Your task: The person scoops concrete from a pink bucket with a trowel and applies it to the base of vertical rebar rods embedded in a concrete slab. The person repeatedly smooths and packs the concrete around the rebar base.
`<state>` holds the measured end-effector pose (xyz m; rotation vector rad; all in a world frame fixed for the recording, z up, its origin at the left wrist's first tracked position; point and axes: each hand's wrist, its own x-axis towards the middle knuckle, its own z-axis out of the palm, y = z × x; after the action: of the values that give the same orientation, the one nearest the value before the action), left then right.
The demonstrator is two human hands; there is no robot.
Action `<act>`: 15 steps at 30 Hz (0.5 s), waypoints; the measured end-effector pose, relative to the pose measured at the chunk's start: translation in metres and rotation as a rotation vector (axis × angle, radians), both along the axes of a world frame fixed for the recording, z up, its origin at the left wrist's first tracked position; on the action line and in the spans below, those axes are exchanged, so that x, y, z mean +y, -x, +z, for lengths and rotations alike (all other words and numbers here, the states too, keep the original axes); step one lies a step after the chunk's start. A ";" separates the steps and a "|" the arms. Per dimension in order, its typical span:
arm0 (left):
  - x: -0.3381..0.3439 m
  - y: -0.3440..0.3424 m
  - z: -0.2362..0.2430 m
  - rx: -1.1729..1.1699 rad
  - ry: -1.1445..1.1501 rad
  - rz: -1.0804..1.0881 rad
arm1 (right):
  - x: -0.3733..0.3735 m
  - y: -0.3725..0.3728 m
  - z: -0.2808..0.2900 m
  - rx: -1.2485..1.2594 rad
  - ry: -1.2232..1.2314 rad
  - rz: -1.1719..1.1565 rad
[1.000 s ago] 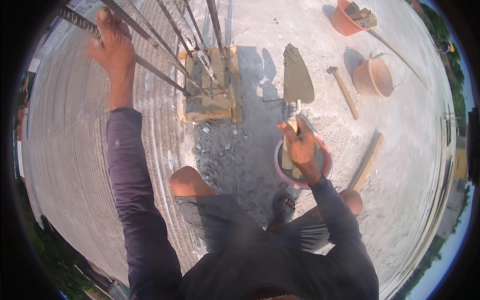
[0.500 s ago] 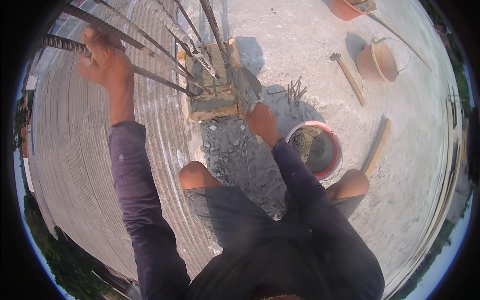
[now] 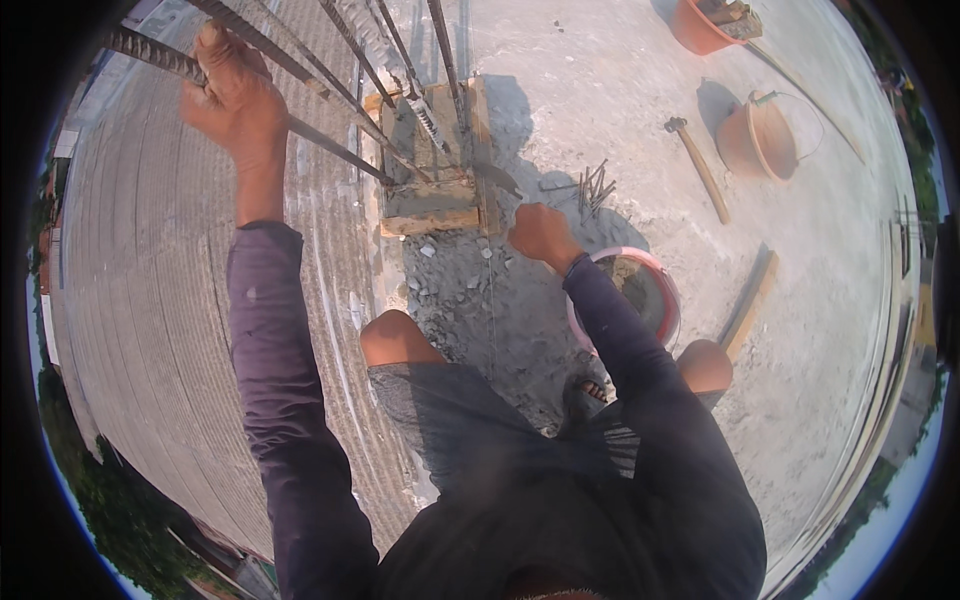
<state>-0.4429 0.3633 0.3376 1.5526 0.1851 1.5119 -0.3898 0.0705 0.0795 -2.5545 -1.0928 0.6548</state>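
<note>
My left hand (image 3: 238, 100) is closed around a ribbed steel rebar (image 3: 335, 150) that slants up to the left. Several other bars rise with it out of a small wooden form (image 3: 432, 222), where wet grey mortar (image 3: 428, 196) lies around their bases. My right hand (image 3: 545, 236) grips a trowel, its handle mostly hidden in the fist. The dark trowel blade (image 3: 497, 179) points left, its tip at the form's right-hand board (image 3: 484, 115). Close by on the right of that hand stands a pink-rimmed bucket (image 3: 672, 300) with mortar inside, partly covered by my forearm.
Short steel rods (image 3: 596, 186) lie heaped right of the trowel. Farther right are a hammer (image 3: 700, 170), an orange bucket (image 3: 752, 140) on its side, another orange container (image 3: 695, 28) holding scraps, and a wooden batten (image 3: 750, 305). Rubble (image 3: 450, 285) covers the ground before the form. Corrugated sheeting (image 3: 160, 300) spreads left.
My right hand has moved slightly right and the trowel blade has turned flatter, toward the form. My left hand keeps its hold on the rebar. The whole view has shifted a little, showing a sandalled foot.
</note>
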 end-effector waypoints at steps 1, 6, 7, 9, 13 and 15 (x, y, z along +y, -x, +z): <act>0.000 0.000 0.001 0.001 0.001 0.002 | -0.002 -0.003 0.001 -0.016 0.006 0.018; 0.000 0.001 0.003 0.005 -0.015 0.001 | 0.005 -0.001 -0.015 0.400 -0.166 -0.361; 0.000 0.002 0.003 0.018 -0.011 -0.001 | 0.009 0.003 -0.022 0.567 -0.241 -0.490; 0.000 0.002 0.003 0.025 0.000 -0.015 | 0.007 0.031 -0.032 0.222 -0.273 -0.290; -0.001 0.000 0.002 -0.006 -0.016 0.018 | 0.005 0.061 -0.032 -0.123 -0.179 -0.293; -0.001 -0.001 0.001 -0.016 -0.028 0.030 | 0.009 0.056 -0.024 -0.124 -0.206 -0.280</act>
<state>-0.4417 0.3619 0.3385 1.5659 0.1790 1.5558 -0.4462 0.0792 0.0559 -2.5259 -0.7695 0.3013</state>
